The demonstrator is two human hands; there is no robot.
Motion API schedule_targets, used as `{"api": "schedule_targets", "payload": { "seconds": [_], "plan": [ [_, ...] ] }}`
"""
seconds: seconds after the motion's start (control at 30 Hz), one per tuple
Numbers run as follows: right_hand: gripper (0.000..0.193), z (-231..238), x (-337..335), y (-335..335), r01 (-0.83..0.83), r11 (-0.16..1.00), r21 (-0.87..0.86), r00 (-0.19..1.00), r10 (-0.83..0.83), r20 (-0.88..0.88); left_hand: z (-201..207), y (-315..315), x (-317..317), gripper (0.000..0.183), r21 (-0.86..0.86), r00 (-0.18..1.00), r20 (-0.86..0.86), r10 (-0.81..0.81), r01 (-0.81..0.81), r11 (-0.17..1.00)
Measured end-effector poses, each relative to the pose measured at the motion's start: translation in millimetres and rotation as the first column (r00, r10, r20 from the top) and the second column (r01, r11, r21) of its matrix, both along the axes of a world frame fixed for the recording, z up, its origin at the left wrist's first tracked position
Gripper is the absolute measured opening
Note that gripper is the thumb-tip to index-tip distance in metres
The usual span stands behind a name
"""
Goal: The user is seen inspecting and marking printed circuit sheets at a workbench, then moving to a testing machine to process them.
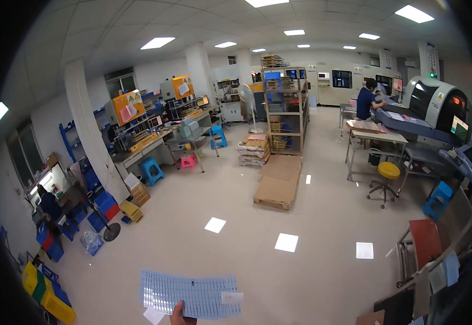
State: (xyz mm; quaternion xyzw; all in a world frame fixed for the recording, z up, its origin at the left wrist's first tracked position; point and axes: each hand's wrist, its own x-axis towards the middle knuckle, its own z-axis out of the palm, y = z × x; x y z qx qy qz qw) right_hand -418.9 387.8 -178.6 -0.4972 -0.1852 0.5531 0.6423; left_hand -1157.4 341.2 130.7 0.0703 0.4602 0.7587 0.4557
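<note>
My left hand (181, 315) comes in at the lower edge, left of the middle. Its thumb presses on the near edge of a thin, pale-blue gridded panel (184, 292), and the fingers beneath are hidden. Rows of small narrow cells cover the panel, which looks like a circuit board sheet and bows slightly. On its right end sits a white paper label (232, 298), and a small dark mark shows near the far edge. A white paper corner (153, 316) pokes out below the panel's left part. My right hand is out of view.
A flat cardboard-topped pallet (276, 189) lies mid-floor before a metal rack (286, 108). Workbenches (149, 143) line the left. At right are a yellow stool (388, 170), a table (377, 134), a red-topped cart (425, 241) and a person (365, 103); another person (51, 205) sits far left.
</note>
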Motion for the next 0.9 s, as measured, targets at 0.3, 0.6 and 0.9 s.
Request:
{"api": "schedule_targets", "payload": {
  "seconds": [0.3,0.6,0.9],
  "plan": [
    [0.034,-39.6,-92.4,243.5,-0.189,0.972,-0.14,0.961,0.212,0.178,-11.7,102.1,-201.1,0.046,-0.15,0.741,-0.669,-0.056,-0.061,0.987],
    [0.029,87.0,-388.8,640.3,-0.435,0.881,-0.184,0.88,0.46,0.119,137.1,224.9,-239.9,0.049,0.199,0.763,-0.222,0.607,-0.574,0.794],
    [0.025,1.1,-521.5,834.0,-0.348,0.893,-0.286,0.625,0.448,0.639,46.8,500.8,-330.7,0.045,0.064,0.773,0.048,0.632,-0.634,0.771]
  ]
}}
